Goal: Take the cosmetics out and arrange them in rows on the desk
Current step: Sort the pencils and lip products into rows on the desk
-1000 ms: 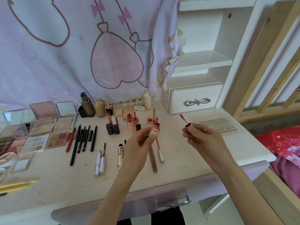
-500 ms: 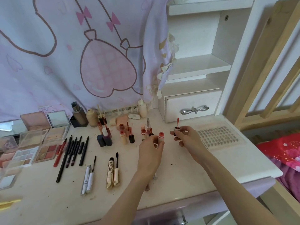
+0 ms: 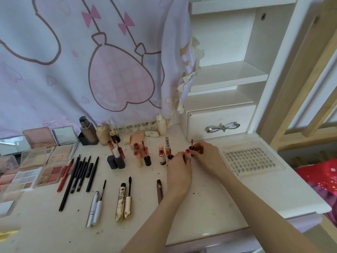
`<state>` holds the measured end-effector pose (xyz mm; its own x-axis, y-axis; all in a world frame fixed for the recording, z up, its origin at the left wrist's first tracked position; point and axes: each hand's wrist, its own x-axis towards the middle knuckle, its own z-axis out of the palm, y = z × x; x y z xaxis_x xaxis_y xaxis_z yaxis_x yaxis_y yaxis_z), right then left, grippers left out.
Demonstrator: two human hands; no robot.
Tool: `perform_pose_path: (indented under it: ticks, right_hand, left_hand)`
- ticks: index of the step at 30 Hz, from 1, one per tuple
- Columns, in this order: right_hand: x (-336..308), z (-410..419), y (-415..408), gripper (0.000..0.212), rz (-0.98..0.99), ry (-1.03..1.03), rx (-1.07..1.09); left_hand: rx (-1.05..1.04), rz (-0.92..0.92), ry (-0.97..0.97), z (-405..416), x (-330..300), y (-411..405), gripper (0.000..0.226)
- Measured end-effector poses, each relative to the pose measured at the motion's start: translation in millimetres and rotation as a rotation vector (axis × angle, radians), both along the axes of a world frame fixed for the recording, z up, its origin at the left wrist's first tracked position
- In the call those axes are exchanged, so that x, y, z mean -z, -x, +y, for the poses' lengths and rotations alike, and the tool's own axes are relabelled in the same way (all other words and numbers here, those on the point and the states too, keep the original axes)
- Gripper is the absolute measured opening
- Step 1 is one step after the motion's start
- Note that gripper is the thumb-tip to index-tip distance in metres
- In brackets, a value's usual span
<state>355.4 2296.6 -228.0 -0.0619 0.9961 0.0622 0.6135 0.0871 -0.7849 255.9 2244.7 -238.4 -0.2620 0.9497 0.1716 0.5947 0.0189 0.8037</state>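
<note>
Cosmetics lie in rows on the white desk (image 3: 218, 198). My left hand (image 3: 179, 170) grips a small lip gloss tube (image 3: 187, 153) with a red top, standing it upright at the right end of a row of lip products (image 3: 162, 156). My right hand (image 3: 206, 154) pinches the tube's dark cap with its red wand (image 3: 191, 146) pointing up, just right of the tube. Left of these stand more small tubes (image 3: 137, 158), and dark nail polish bottles (image 3: 116, 160). In front lie a gold mascara (image 3: 123, 203), a white mascara (image 3: 94, 209) and a brown stick (image 3: 159, 190).
Black pencils (image 3: 80, 176) and eyeshadow palettes (image 3: 49, 168) fill the left side. Foundation bottles (image 3: 89, 132) stand at the back by a pink curtain (image 3: 91, 70). A white drawer unit (image 3: 220, 123) and a clear plastic grid tray (image 3: 249, 161) sit at the right.
Both hands have moved away from me and down to the desk, carrying the open lip gloss tube and its wand cap to the right end of the lip product row.
</note>
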Motion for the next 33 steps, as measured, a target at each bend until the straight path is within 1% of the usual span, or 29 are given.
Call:
perform_pose_path:
  ticks: [3,6,9,12,16,20,24,28,29,31,33]
  right_hand:
    - [0,4,0,0.015,-0.039,-0.014,0.013]
    - [1,5,0,0.015,-0.059,-0.017,0.033]
    - [3,5,1,0.015,-0.081,-0.019,0.038]
    - [4,7,1,0.014,-0.063,-0.019,0.047]
    - [2,7,1,0.016,-0.060,-0.020,0.042]
    - [3,6,1,0.017,-0.060,-0.024,0.039]
    - [3,6,0,0.019,-0.041,-0.012,0.050]
    - [0,-2,-4,0.030,0.019,0.008,0.080]
    - [1,-6,-6,0.030,0.054,0.004,0.094]
    - [-1,-15,-12,0.025,0.135,-0.027,0.143]
    - [-5,-26,-22,0.022,0.126,-0.089,0.185]
  left_hand:
    - [-0.020,0.045,0.011,7,-1,-5,0.038]
    - [-0.055,0.112,0.026,15,-2,-8,0.038]
    - [-0.096,0.129,0.048,21,-4,-10,0.038]
    - [-0.109,0.122,0.069,27,-4,-12,0.035]
    - [-0.122,0.089,0.068,32,-3,-11,0.038]
    - [-0.119,0.095,0.075,35,-2,-11,0.033]
    - [-0.104,0.095,0.082,32,-6,-11,0.033]
    - [-0.079,0.042,0.147,22,-16,-13,0.019]
    - [-0.069,0.021,0.149,17,-18,-13,0.021]
    - [-0.019,-0.008,0.141,5,-18,-17,0.035]
    - [0.070,0.012,0.107,-10,-15,-21,0.045]
